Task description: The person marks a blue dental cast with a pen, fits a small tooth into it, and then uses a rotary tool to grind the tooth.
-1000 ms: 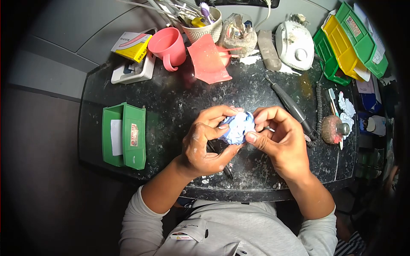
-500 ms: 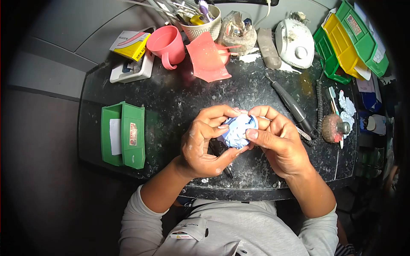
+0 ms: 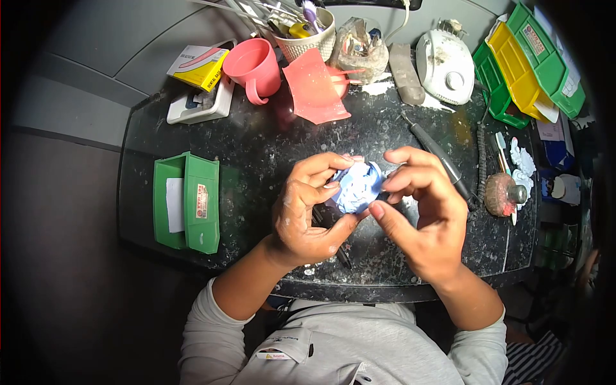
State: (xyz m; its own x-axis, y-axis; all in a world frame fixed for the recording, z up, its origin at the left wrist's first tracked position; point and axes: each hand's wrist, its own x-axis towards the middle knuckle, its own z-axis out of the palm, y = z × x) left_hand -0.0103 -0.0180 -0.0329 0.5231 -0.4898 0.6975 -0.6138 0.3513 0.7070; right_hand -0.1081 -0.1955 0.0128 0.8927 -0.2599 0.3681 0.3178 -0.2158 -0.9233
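The left hand [image 3: 298, 218] grips, as I watch from my distance, a pale blue crumpled-looking piece [image 3: 359, 187] between thumb and fingers. The right hand [image 3: 441, 221] is loosely open at the other edge of this piece; whether its fingertips touch, I cannot tell. The piece is held above the black table [image 3: 256, 154], near its front side. I judge it light, rather brittle than soft, and perhaps a little powdery, so I would hold it by the outer rim, with small pressure, and leave the rough middle free. Under the left hand lies a dark pen-like tool [image 3: 344, 258]. Farther are the grey handpiece [image 3: 437, 153] and, at the back, the pink mug [image 3: 268, 72].
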